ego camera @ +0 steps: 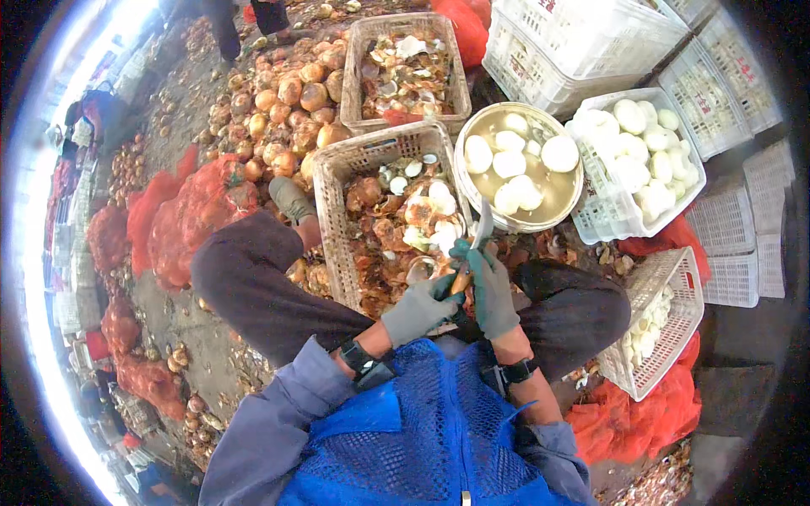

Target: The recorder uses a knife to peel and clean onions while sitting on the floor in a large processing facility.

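A knife (483, 225) points away from me, its metal blade over the rim of the near crate. My left hand (420, 311), in a grey-green glove, closes around an orange-brown piece in line with the blade, which looks like its wooden handle. My right hand (495, 291), gloved alike, has its fingers around the base of the blade. The fingers partly hide where blade and handle meet. Just beyond both hands, the near plastic crate (323, 209) holds brown onion skins (387, 234) and several peeled white onions (441, 197).
Peeled onions float in a bucket (462, 183) of cloudy water. Right of it stands a white crate (588, 221) of peeled onions. A tilted crate (686, 329) lies near my right knee. Unpeeled onions (278, 120) and red mesh sacks (196, 221) lie left. Stacked crates (557, 38) rise behind.
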Motion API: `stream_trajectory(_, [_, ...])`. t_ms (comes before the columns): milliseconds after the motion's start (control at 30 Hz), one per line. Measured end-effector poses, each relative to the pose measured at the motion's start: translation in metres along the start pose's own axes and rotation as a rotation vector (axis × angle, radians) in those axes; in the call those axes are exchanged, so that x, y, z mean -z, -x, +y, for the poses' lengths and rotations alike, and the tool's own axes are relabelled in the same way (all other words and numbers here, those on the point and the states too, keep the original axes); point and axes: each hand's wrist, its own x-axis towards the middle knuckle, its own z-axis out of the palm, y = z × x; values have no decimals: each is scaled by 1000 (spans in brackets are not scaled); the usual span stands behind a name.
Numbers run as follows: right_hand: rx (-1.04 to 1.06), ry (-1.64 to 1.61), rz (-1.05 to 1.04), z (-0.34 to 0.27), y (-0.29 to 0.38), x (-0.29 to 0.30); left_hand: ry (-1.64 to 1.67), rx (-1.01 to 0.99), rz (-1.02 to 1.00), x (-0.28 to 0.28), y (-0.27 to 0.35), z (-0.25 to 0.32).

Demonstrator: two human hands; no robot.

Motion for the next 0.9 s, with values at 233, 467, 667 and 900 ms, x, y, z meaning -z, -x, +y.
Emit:
stream_trajectory(233, [226, 824, -270, 17, 0, 7, 213, 106, 48, 5, -9, -20])
stream_trajectory(467, [-155, -709, -271, -20, -18, 24, 694, 154, 284, 20, -16, -23])
stream_trajectory(667, [-275, -742, -364, -28, -14, 21, 859, 189, 205, 14, -20, -5])
stream_trajectory(900, [-379, -361, -295, 1, -1, -9, 439, 167, 382, 15, -20, -30])
